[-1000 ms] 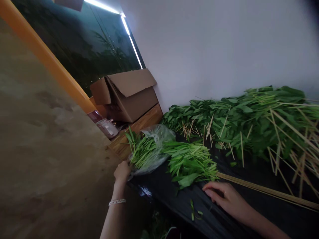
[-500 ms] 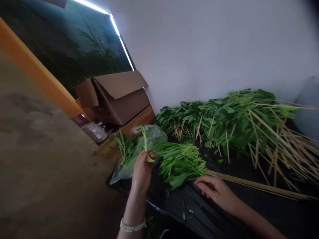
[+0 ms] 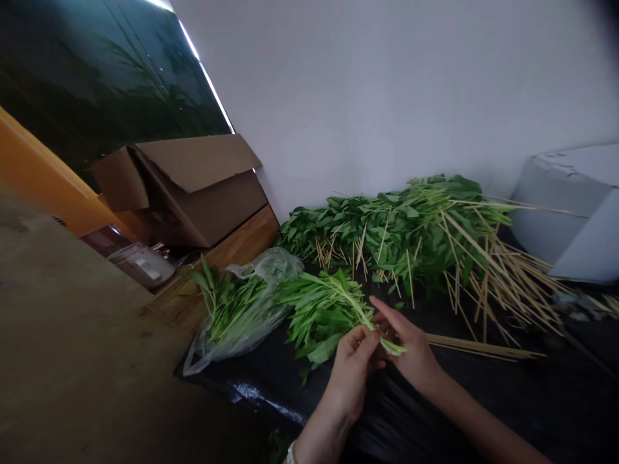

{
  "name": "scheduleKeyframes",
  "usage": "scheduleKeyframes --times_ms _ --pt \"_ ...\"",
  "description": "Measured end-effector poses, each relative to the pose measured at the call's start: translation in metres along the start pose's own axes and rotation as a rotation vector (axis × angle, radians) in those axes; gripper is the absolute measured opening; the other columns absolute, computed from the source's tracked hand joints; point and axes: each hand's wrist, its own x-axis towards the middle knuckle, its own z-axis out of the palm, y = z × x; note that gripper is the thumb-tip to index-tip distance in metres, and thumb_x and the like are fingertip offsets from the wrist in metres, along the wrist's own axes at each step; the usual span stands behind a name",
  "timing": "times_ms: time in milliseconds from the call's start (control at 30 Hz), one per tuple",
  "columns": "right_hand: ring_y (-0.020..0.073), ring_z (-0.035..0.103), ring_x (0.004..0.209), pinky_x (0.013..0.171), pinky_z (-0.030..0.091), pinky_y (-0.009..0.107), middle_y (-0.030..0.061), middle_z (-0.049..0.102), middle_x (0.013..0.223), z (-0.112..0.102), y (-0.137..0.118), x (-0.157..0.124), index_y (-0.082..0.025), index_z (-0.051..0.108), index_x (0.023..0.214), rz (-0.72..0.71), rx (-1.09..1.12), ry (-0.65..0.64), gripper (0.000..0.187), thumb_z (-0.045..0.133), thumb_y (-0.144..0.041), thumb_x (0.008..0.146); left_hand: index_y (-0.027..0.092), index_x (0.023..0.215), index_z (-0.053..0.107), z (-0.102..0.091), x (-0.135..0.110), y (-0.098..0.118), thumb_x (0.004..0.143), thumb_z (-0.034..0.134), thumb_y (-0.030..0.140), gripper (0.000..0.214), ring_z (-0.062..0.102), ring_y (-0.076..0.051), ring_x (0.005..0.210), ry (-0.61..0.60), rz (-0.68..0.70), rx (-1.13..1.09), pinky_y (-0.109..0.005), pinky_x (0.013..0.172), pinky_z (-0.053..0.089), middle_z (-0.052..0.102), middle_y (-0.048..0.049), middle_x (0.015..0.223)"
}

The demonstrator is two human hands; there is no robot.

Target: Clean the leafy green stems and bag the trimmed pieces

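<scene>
My left hand (image 3: 355,361) pinches a small bunch of leafy green stems (image 3: 358,309) between thumb and fingers, its pale cut ends pointing right. Against the cut-end side my right hand (image 3: 411,348) closes round the same stems, its index finger stretched out and other fingertips partly hidden. Just behind the hands lies a pile of leafy greens (image 3: 312,319) with its stems to the right. A row of thin wooden sticks (image 3: 483,347) lies to the right of my right hand.
A clear plastic bag (image 3: 261,316) with more greens lies at left. Behind, a long heap of greens (image 3: 387,225) carries many loose sticks (image 3: 512,277). An open cardboard box (image 3: 207,206) stands back left, a white box (image 3: 556,206) at right. Black plastic sheet (image 3: 271,399) covers the table.
My left hand has brought the stems from beside the bag rightward to my right hand, which has moved up to meet them. The view has turned right, showing the white box.
</scene>
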Motion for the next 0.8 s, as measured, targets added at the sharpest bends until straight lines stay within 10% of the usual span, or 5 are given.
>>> scheduleKeyframes --times_ms 333,800 --pt "0.0205 0.065 0.098 0.083 0.052 0.033 0.008 0.067 0.108 0.002 0.004 -0.008 -0.026 0.061 0.123 -0.285 -0.101 -0.029 0.036 0.046 -0.018 0.091 0.014 0.066 0.056 -0.008 0.002 0.005 0.077 0.065 0.051 0.039 0.049 -0.01 0.051 -0.089 0.077 0.291 -0.022 0.056 0.033 0.06 -0.0008 0.054" --pt "0.0173 0.065 0.071 0.058 0.048 0.027 0.0051 0.072 0.083 -0.012 -0.004 0.019 -0.021 0.062 0.089 0.405 0.79 0.341 0.027 0.071 -0.043 0.076 0.014 0.077 0.065 -0.062 0.024 0.049 0.088 0.051 0.047 0.037 0.055 -0.014 0.062 0.16 0.362 0.636 -0.024 0.058 0.039 0.065 -0.0033 0.066"
